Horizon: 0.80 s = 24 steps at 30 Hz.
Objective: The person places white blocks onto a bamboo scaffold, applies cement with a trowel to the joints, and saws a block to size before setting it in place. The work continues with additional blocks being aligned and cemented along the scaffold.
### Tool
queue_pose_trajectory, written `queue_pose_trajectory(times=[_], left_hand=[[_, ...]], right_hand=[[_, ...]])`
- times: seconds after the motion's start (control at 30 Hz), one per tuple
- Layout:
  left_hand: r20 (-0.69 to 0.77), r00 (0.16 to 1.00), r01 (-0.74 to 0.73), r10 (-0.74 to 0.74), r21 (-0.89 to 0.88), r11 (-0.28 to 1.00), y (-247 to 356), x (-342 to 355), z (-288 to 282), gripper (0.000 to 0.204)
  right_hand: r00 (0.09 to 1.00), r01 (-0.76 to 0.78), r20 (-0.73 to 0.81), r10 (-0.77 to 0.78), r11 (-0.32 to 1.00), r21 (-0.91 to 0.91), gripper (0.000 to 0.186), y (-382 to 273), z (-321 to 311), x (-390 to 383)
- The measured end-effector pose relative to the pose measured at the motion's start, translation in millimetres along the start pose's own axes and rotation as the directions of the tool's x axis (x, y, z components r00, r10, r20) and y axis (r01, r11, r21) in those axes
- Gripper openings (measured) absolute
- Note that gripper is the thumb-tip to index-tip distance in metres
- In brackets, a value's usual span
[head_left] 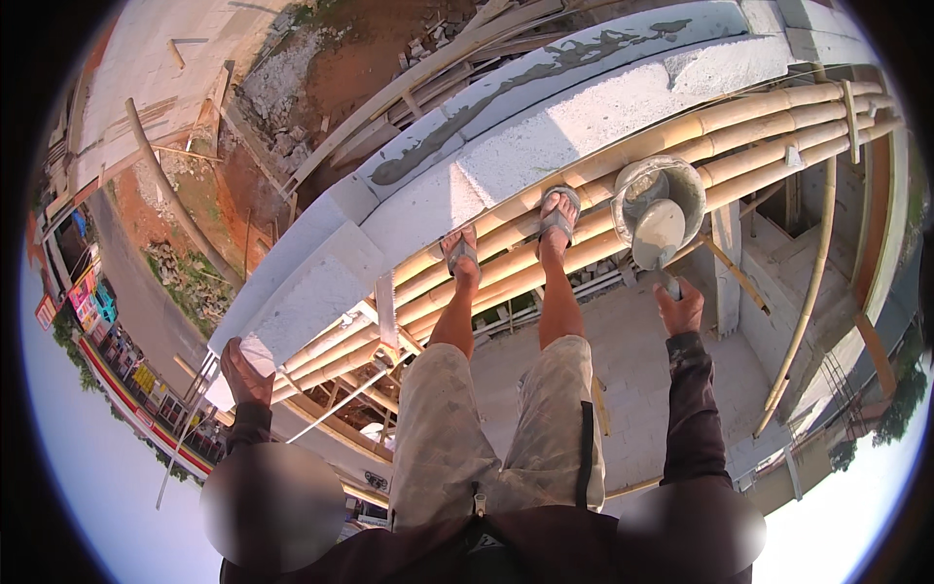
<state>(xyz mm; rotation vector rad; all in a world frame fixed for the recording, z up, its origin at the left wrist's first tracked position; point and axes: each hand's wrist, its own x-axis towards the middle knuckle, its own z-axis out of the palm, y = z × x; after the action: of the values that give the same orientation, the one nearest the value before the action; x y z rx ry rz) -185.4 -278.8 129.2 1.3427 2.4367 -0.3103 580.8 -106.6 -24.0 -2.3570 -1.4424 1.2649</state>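
Observation:
In my right hand (681, 309) is the handle of a trowel (659, 230) with a round, mortar-grey blade. The blade lies over the near rim of a mortar-stained bucket (697, 185), which stands on the bamboo poles and has some grey mix inside. My left hand (245, 374) is laid against the near left end of a pale block (306, 282), fingers apart. This block sits at the left end of a low wall of light blocks (545, 146). A strip of wet grey mortar (486, 105) runs along the wall's top.
I stand in sandals on several bamboo poles (749, 127) lashed side by side, high above a floor (632, 341). What looks like a handsaw (386, 304) hangs at the poles' left part. Beyond the wall lie rubble (277, 92), planks and red soil. A road (146, 292) runs left.

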Motion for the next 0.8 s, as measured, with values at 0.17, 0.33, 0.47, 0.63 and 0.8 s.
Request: queue_pose_trajectory(times=[0.17,0.33,0.47,0.63,0.8], left_hand=[[-0.056,0.982,-0.178,0.181,0.041,0.983,23,-1,-14,0.096],[0.023,0.974,-0.226,0.226,-0.002,0.974,26,2,-33,0.090],[0.030,0.970,-0.241,0.241,-0.004,0.971,29,2,-42,0.093],[0.081,0.979,-0.177,0.187,-0.113,0.978,33,-21,-98,0.092],[0.241,0.943,-0.141,0.229,-0.336,0.931,60,-31,-183,0.103]], right_hand=[[0.940,0.253,0.228,-0.253,0.967,0.031,0.022,-173,-7,-29],[0.801,0.508,0.401,-0.445,0.859,-0.061,0.026,-298,20,-10],[0.744,0.591,0.483,-0.463,0.792,-0.153,0.028,-346,41,6],[0.793,0.512,0.421,-0.440,0.857,-0.068,0.031,-337,49,-2],[0.909,0.255,0.324,-0.261,0.965,0.062,0.033,-282,25,-33]])
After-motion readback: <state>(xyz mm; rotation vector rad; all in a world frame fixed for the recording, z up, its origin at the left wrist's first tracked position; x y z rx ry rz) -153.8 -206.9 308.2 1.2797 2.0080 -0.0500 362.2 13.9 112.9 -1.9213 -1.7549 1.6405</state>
